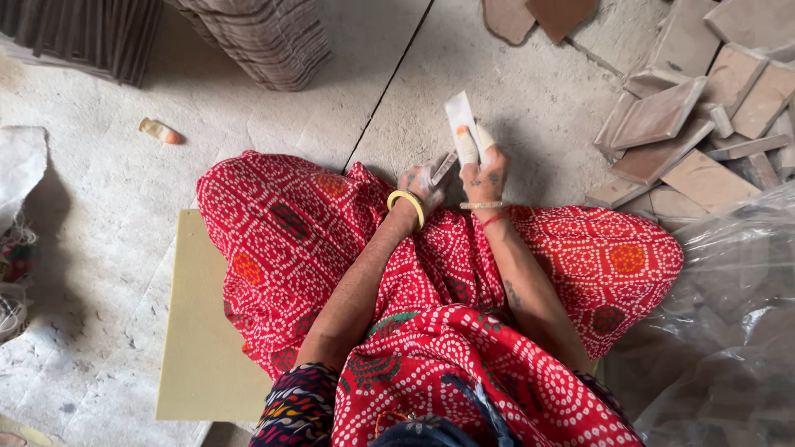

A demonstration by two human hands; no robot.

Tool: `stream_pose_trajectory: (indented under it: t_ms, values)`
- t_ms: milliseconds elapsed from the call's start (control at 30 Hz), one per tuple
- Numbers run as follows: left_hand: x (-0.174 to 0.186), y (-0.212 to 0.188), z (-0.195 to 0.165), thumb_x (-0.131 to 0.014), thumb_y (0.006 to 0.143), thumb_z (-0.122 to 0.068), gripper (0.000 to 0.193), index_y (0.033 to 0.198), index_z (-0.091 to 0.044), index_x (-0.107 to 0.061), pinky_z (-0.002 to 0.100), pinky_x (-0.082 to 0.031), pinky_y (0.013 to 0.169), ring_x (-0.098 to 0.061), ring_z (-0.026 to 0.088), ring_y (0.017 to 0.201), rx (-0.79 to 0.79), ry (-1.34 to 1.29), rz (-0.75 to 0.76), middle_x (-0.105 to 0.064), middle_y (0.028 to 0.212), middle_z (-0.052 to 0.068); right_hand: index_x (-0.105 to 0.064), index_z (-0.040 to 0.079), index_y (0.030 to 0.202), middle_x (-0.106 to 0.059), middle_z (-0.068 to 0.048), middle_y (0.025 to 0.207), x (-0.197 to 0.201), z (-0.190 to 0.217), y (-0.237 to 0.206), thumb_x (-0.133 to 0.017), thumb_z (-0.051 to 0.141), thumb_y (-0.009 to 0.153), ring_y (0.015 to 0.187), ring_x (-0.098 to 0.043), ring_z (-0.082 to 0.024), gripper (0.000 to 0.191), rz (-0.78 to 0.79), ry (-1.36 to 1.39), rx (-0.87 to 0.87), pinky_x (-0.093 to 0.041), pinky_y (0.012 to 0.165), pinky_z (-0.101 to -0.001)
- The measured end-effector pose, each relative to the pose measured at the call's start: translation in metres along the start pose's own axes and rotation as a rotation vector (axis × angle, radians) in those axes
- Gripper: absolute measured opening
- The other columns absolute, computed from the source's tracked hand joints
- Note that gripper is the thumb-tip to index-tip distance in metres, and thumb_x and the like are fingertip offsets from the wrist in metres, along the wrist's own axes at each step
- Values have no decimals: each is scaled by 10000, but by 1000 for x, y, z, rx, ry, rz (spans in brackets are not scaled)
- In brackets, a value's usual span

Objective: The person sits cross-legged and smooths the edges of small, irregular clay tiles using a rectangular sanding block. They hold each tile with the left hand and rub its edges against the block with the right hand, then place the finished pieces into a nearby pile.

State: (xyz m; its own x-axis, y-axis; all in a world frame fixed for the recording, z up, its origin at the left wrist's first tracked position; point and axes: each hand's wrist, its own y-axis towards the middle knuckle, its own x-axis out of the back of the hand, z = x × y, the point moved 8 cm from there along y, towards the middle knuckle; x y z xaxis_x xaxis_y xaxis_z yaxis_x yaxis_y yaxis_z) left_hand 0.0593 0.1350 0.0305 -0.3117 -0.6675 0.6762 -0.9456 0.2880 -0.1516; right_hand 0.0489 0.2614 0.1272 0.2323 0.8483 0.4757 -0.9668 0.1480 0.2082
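Person sits cross-legged on a pale yellow mat point(195, 331), red dotted cloth point(331, 248) over the knees. Right hand point(484, 175) is closed round a small white strip point(460, 114) – it sticks up above the fingers, which look wrapped in pale tape w/ an orange tip. Left hand point(421, 184), just beside the right and touching it, pinches a thin flat piece point(444, 165); can't tell what it is. Yellow bangle point(406, 205) on left wrist. Brown tiles point(687, 132) piled to the right of the hands – a small orange-tipped object point(160, 131) lies well off to the left.
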Motion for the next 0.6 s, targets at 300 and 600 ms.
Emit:
stream_pose_trajectory:
  t_ms: [300, 600]
  values:
    - [8, 11, -8, -689, 835, -192, 457, 1281, -150, -602, 436, -575, 909, -714, 334, 981, 19, -4, 19, -737, 1046, 142, -702, 13, 1220, -754, -199, 953, -6, -9, -2, -652, 150, 991, 820, -744, -280, 272, -36, -234, 136, -595, 683, -409]
    - [-10, 1, -7, -680, 849, -238, 419, 1264, -208, -635, 448, -518, 960, -667, 278, 1080, -101, 225, 42, -699, 1186, 82, -619, 64, 1342, -716, -160, 955, 3, -37, 8, -613, 95, 947, 760, -684, -268, 396, -39, -410, 139, -559, 628, -377]
